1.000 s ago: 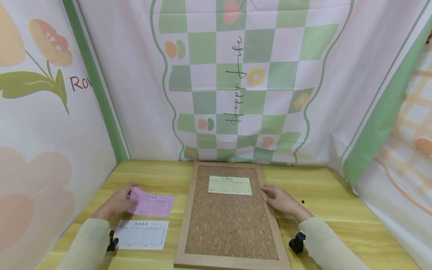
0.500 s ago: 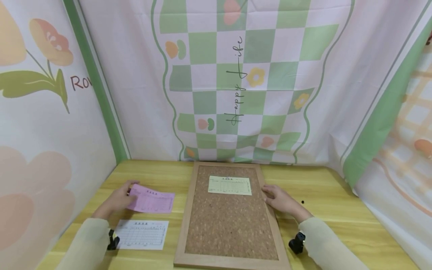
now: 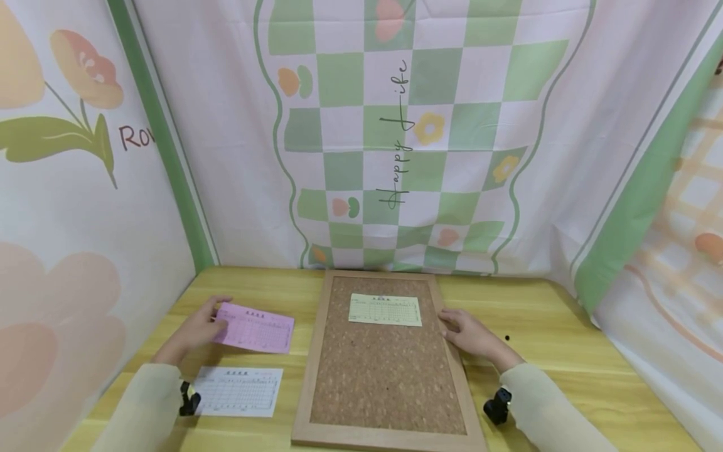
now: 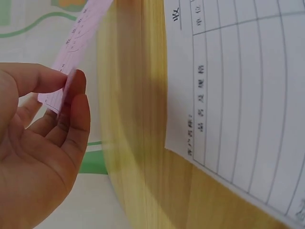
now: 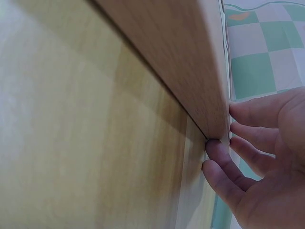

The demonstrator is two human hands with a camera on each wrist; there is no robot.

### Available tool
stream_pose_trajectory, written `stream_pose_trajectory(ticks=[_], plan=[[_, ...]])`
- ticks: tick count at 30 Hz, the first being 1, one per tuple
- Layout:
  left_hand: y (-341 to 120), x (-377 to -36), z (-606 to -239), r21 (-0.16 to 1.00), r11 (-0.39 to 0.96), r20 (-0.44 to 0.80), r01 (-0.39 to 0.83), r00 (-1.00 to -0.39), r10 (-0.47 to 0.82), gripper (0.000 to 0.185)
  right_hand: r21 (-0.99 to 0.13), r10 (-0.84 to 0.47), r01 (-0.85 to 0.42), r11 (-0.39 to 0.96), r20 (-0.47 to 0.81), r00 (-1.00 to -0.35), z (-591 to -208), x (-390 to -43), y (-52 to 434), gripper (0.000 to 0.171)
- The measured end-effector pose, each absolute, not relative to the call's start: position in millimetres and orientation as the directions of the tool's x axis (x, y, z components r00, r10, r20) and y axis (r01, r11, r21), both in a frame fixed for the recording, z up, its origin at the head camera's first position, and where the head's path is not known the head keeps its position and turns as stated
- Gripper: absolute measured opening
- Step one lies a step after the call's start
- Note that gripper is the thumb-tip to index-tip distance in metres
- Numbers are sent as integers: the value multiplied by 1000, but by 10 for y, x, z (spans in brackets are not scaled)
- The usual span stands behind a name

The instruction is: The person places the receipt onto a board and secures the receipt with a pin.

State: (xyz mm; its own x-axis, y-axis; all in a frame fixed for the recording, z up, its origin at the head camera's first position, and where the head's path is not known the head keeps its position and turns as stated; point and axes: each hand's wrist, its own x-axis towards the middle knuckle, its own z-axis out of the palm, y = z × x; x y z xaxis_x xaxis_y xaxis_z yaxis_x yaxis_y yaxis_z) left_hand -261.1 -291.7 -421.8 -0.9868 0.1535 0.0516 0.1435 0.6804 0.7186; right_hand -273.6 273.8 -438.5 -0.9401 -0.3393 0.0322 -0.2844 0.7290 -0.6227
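Note:
A pink printed form slip (image 3: 255,328) hangs tilted from my left hand (image 3: 196,327), pinched at its left end between thumb and fingers. In the left wrist view, the thumb presses the pink slip (image 4: 78,38) against the fingertips. Below it on the table lies a white form slip (image 3: 240,392). My right hand (image 3: 473,334) holds the right edge of a wood-framed corkboard (image 3: 390,383). In the right wrist view, several fingertips (image 5: 217,149) are at the frame's side (image 5: 176,52), others at its upper edge. A yellow form slip (image 3: 385,311) lies on the upper cork.
The wooden table (image 3: 548,389) extends on both sides of the corkboard. A small black object (image 3: 507,338) lies right of my right hand. A checkered cloth (image 3: 395,157) hangs behind the table, and printed cloth walls stand at both sides.
My left hand has moved slightly up and away with the pink slip, which now lies flatter in view and farther above the white slip. My right hand has stayed at the corkboard's edge.

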Motion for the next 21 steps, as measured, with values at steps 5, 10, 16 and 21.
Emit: stream_pose_trajectory(ticks=[5,10,16,21], plan=[[-2924,-2629,-4230,717,681,60,147,-987,151,59,-616,-337,-286,734,35,-941,-4382,-2731,2733,47],[-2916,-2613,-4216,721,678,57,141,-988,145,59,-622,-341,-286,729,32,-940,-4381,-2729,2727,47],[-2892,-2587,-4189,725,674,58,140,-988,143,58,-628,-342,-284,724,31,-939,-4381,-2725,2726,47],[-2877,-2586,-4183,738,657,75,154,-986,147,57,-627,-344,-287,724,32,-939,-4382,-2721,2730,47]])
